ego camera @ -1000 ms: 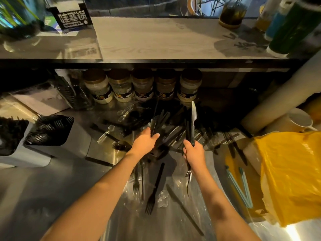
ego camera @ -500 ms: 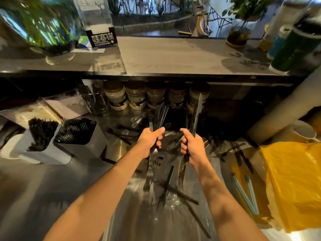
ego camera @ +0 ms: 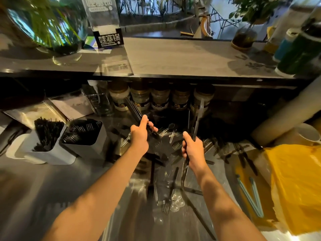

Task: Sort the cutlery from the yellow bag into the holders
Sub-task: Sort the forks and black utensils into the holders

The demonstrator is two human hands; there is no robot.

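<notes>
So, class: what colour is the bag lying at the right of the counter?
Yellow: the bag shows best in the head view.

The left hand, formerly reaching flat into the cutlery pile, is now gripping a bundle of black utensils and lifting it leftward. The right hand is drawing its own bundle nearer, apart from the left.

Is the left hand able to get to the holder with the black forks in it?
Probably yes. The left hand, gripping black cutlery, is just right of the nearer holder. The holder's top is open, and nothing stands between them on the counter.
</notes>
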